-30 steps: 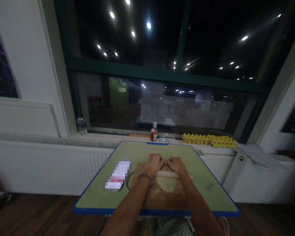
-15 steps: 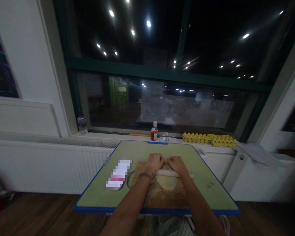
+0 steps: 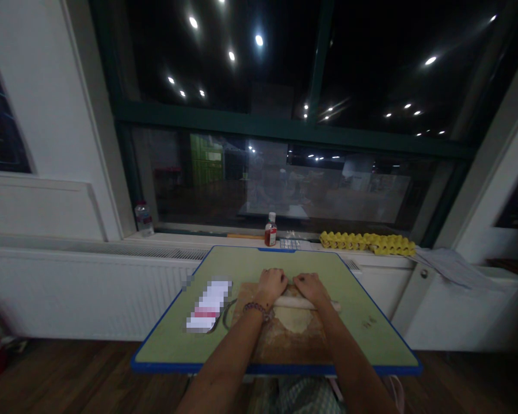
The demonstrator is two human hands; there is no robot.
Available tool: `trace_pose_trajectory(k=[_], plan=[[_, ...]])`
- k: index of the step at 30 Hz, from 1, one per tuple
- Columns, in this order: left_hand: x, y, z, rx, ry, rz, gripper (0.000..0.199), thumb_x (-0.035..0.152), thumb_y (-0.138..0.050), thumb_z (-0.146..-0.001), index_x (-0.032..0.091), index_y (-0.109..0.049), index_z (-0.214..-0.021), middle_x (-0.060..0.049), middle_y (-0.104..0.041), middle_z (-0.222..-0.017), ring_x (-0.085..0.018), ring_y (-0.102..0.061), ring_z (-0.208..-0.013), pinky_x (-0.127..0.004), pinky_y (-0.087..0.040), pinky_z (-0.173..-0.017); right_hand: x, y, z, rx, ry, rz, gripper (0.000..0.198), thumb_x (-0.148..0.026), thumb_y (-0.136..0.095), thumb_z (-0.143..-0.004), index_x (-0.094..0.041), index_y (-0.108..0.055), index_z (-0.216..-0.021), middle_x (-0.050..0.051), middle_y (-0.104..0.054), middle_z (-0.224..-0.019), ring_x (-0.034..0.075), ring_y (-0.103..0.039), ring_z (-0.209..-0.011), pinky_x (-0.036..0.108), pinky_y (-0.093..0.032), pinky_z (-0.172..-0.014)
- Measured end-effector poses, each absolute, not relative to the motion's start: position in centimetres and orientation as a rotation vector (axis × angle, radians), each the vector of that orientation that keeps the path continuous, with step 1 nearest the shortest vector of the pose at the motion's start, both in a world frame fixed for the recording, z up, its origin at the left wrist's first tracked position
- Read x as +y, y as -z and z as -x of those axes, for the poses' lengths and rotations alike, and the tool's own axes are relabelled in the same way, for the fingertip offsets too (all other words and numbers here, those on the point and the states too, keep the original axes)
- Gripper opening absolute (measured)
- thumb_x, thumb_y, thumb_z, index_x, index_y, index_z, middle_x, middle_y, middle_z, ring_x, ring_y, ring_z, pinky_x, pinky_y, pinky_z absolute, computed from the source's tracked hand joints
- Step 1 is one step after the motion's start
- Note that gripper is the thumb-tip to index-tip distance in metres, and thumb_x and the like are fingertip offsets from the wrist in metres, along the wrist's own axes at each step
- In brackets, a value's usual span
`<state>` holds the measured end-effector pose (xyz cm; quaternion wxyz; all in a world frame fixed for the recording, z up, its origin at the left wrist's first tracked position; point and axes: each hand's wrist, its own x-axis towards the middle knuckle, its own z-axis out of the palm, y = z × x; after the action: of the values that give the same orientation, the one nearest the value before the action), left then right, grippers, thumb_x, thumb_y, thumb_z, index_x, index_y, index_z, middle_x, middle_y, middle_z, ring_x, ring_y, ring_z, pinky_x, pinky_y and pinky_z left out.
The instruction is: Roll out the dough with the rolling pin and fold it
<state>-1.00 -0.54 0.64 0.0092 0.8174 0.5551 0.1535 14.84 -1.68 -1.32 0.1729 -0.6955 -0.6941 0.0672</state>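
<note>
Here the left hand [image 3: 273, 284] and right hand [image 3: 309, 286] are reaching over the rolling pin [image 3: 297, 303], sitting just apart, fingers bending downward; whether they're actually gripping it, I can't tell! The pin is lying crosswise over the wooden board [image 3: 285, 349], with flat, pale dough [image 3: 292, 321] showing along its near side. Left of the board, a pixelated bright screen [image 3: 209, 306] is lying on the green table [image 3: 373, 348].

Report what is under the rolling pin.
Pale dough shows along the near side of the rolling pin, lying on the wooden board. How far it runs beneath cannot be seen: the pin, left hand and right hand cover that stretch.
</note>
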Motion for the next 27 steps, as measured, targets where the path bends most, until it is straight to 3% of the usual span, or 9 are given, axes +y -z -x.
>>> trace_pose_trajectory(k=[14, 27], plan=[[-0.18, -0.04, 1.01, 1.749, -0.487, -2.55, 0.03, 0.027, -0.045, -0.094, 0.015, -0.073, -0.098, -0.014, -0.074, -0.102, -0.024, -0.068, -0.098, -0.032, -0.047, -0.087, -2.21, 0.67, -14.62, -1.928, -0.24, 1.978, 0.041, -0.037, -0.041, -0.094, -0.021, -0.075, -0.108, 0.007, -0.072, -0.116, 0.023, -0.056, -0.117, 0.029, -0.038, -0.098], [-0.66, -0.63, 0.99, 1.743, -0.48, -2.519, 0.031, 0.027, -0.044, -0.095, 0.016, -0.073, -0.099, -0.013, -0.074, -0.103, -0.024, -0.068, -0.098, -0.031, -0.047, -0.087, -1.85, 0.85, -14.84, -1.887, -0.335, 1.932, 0.039, -0.036, -0.041, -0.093, -0.019, -0.075, -0.105, 0.009, -0.072, -0.115, 0.02, -0.064, -0.108, 0.025, -0.042, -0.091]])
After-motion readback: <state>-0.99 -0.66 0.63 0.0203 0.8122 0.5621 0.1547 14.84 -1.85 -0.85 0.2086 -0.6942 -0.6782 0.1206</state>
